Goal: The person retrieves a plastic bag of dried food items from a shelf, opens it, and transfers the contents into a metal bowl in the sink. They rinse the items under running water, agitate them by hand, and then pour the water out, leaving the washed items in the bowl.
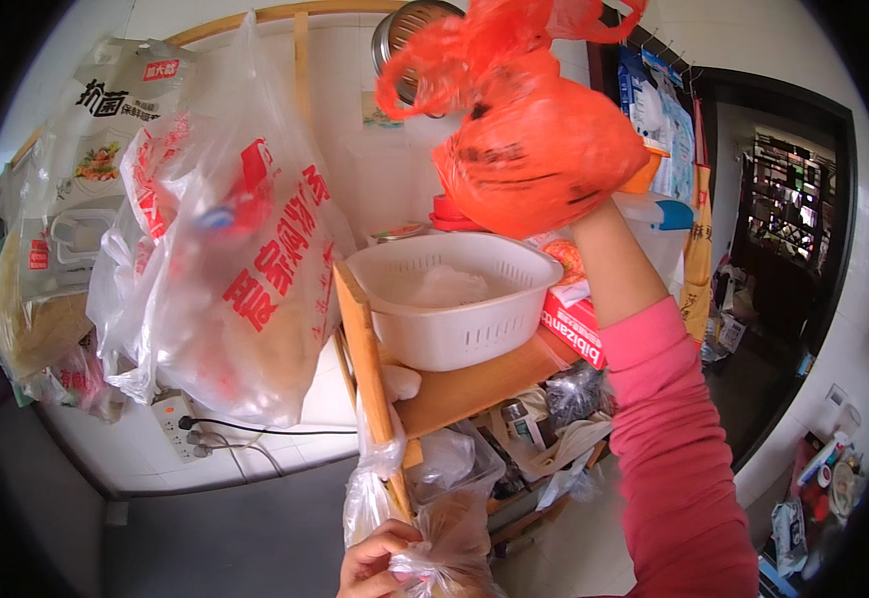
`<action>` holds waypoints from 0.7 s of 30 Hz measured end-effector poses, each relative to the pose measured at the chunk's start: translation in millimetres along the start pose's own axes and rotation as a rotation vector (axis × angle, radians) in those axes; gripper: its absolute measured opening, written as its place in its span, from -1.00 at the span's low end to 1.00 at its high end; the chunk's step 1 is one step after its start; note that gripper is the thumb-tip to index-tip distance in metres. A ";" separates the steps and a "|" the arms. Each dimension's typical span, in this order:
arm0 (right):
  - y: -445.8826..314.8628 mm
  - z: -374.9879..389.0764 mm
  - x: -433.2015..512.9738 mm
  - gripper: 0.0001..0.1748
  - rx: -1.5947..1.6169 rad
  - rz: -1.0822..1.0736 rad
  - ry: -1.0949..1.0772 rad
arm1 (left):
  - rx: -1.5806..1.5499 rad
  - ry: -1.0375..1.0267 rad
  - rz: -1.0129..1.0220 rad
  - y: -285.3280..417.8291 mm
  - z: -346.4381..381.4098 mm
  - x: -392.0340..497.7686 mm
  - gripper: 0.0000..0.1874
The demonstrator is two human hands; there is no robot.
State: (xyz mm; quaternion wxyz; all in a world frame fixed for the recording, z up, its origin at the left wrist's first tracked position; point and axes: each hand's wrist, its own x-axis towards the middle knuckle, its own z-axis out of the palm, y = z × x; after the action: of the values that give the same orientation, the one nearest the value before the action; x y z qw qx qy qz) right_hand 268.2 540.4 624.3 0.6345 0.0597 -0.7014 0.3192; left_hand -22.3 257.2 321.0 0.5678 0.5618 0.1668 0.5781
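Note:
At the bottom centre my left hand (382,560) pinches the gathered top of a clear plastic bag (445,546), whose contents are hard to make out. My right arm, in a pink sleeve, reaches up, and its hand is hidden behind or inside an orange-red plastic bag (543,153) with loose handles. That bag is raised above the right rim of a white plastic basket (464,329). A crumpled whitish plastic bag (453,286) lies in the basket, which stands on a wooden shelf (472,385).
Large printed plastic bags (255,299) hang at the left beside the shelf's wooden post (363,344). Below them are a power strip (172,430) and cords. A red box (572,329) lies right of the basket. A lower shelf holds a thermos-like container (520,422) and bags. A doorway is at the right.

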 end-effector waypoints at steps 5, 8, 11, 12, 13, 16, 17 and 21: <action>28.9 33.3 19.9 -0.61 -0.163 0.157 0.027 | 0.010 -0.020 -0.011 1.1 2.2 5.5 -0.62; 61.8 51.5 11.1 -0.55 -0.866 0.055 0.281 | -0.006 -0.007 -0.018 0.6 5.3 6.0 -0.61; 66.5 60.5 -1.2 -0.42 -1.167 0.429 -0.073 | -0.008 -0.013 -0.020 -0.1 6.2 4.7 -0.60; 59.4 64.9 -4.0 -0.44 -1.294 0.418 -0.237 | -0.010 -0.019 -0.022 -0.1 5.8 3.8 -0.60; 48.7 70.1 -6.7 -0.45 -1.434 0.464 -0.372 | -0.015 -0.016 -0.023 -0.1 5.1 2.9 -0.60; -1.2 89.6 -10.6 -0.43 -1.809 0.579 -0.603 | -0.022 -0.013 -0.025 0.7 1.8 0.1 -0.59; -15.0 96.1 -14.1 -0.40 -1.904 0.546 -0.638 | -0.019 -0.017 -0.024 1.0 0.5 -0.5 -0.59; -20.7 116.6 -40.8 -0.44 -1.859 0.685 -0.854 | -0.024 -0.013 -0.012 -2.2 -0.6 -0.6 -0.58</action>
State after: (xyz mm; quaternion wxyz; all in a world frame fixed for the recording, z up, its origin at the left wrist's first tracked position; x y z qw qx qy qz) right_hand 186.6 449.8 595.2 0.0113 -0.5385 -0.8119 -0.2250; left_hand -22.0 257.6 318.7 0.5791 0.5576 0.1597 0.5729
